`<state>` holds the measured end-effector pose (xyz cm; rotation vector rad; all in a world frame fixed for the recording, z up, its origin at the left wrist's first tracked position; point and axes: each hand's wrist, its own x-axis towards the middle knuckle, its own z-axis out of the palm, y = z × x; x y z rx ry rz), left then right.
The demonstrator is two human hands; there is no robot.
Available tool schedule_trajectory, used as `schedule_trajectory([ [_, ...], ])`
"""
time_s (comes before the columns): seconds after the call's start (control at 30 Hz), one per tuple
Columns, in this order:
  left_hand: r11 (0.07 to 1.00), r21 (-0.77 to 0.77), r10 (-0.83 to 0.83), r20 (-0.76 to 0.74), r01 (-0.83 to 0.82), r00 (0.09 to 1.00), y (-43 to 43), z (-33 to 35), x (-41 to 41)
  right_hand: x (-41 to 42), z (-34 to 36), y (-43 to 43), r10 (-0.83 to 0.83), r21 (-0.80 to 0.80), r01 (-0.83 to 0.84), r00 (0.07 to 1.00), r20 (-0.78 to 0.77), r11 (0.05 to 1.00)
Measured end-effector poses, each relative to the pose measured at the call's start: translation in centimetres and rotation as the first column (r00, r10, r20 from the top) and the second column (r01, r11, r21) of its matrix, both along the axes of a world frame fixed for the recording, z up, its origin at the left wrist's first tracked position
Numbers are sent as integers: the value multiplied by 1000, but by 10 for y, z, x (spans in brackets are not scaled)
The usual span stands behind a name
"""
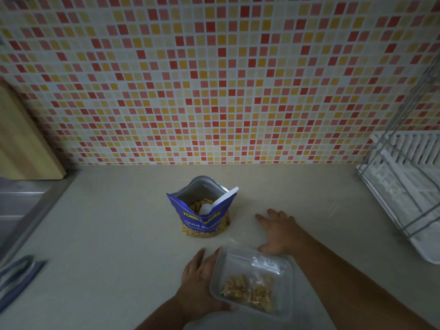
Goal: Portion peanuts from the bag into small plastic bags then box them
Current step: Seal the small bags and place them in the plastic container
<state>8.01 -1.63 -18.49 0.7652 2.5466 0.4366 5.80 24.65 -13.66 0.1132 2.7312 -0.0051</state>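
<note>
Head view
Blue foil peanut bag (201, 210): upright mid-counter, mouth open, white plastic spoon (217, 202) left inside, likely for further scooping.
Clear rectangular plastic box (253, 281): holds one filled small plastic bag (252, 289).
Left hand (200, 277): grasps box edge, steadying it.
Right hand (277, 231): released, flat on counter.

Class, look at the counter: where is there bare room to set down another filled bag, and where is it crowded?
Bare counter lies left of the peanut bag, reaching the sink edge. Another bare patch sits between the right hand and the dish rack. It is crowded front centre, where the left hand holds the plastic box of bagged peanuts.
</note>
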Motion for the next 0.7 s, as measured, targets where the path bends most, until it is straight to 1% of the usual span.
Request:
schedule_trajectory([
  [0.13, 999, 32, 28, 12, -29, 1000, 0, 3, 1, 3, 2, 6, -44, 14, 44, 999, 15, 999],
  [0.23, 999, 27, 29, 18, -30, 999, 2, 5, 2, 6, -1, 9, -33, 25, 32, 999, 23, 999],
  [0.33, 999, 14, 30, 16, -31, 999, 3, 6, 3, 6, 0, 7, -19, -6, 19, 999, 27, 1000],
  [0.43, 999, 22, 29, 26, -29, 999, 2, 8, 3, 6, 1, 3, -9, 5, 9, 1000, 10, 1000],
  [0.57, 999, 39, 29, 27, -30, 999, 1, 7, 2, 7, 3, 1, -56, 23, 56, 998, 16, 998],
  [0.7, 998, 45, 31, 31, -33, 999, 0, 6, 2, 5, 23, 4, -129, -4, 129, 992, 18, 992],
])
